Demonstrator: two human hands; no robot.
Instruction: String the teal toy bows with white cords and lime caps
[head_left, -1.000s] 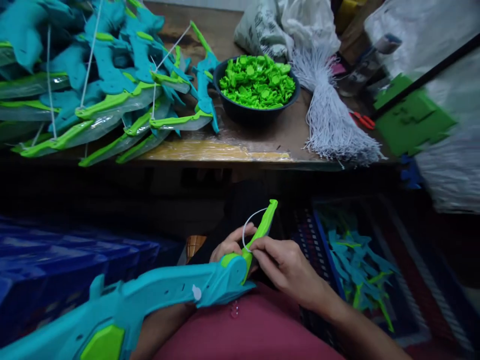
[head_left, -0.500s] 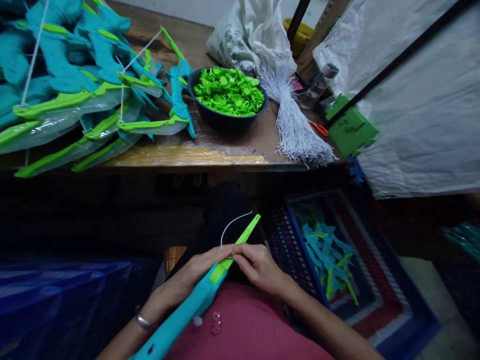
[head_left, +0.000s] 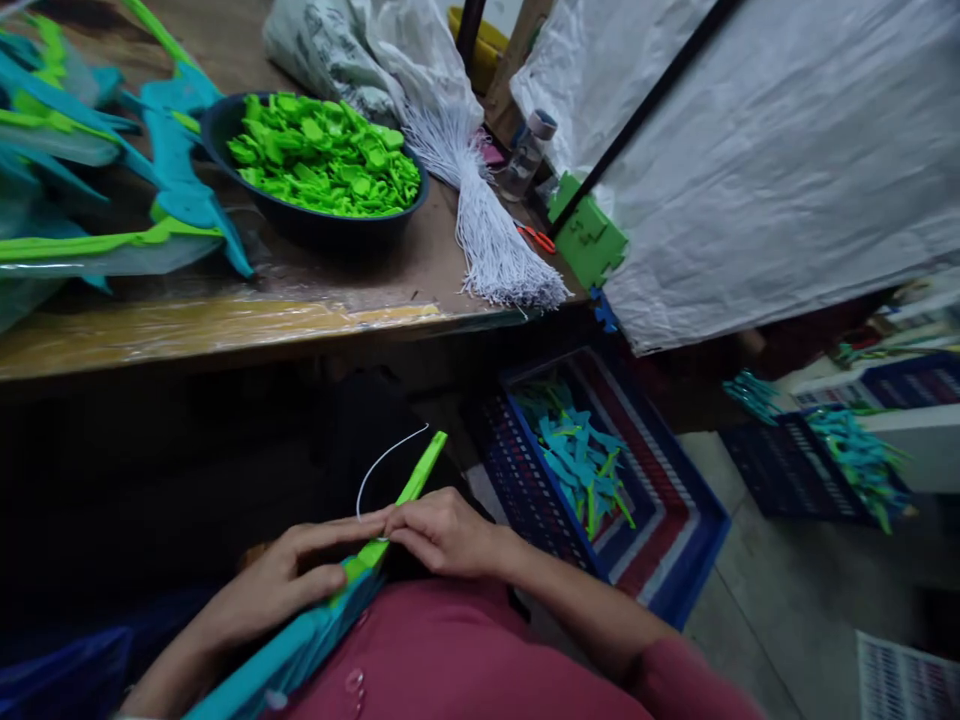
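A teal toy bow (head_left: 281,655) with a bright green limb (head_left: 421,470) lies slantwise against my front, its green tip pointing up and away. My left hand (head_left: 281,580) is closed on it, thumb on the green part and fingers stretched along the far side. On the green limb, my right hand (head_left: 450,535) pinches with thumb and forefinger at a bit of white string. From between the hands a thin white string (head_left: 365,482) curves up, its loose end near the limb's tip. What exactly the right fingertips grip is partly hidden.
On the table (head_left: 315,318) stand a dark bowl (head_left: 330,228) of green plastic pieces, a bundle of white strings (head_left: 499,250), orange-handled scissors (head_left: 541,238) and finished bows (head_left: 184,170). A blue crate (head_left: 675,545) with teal-green parts (head_left: 581,455) sits on the floor, right.
My view has swung to the right, so table and crate appear farther left and more crates show. My left thumb now lies on the green part of the bow; both hands stay on it.
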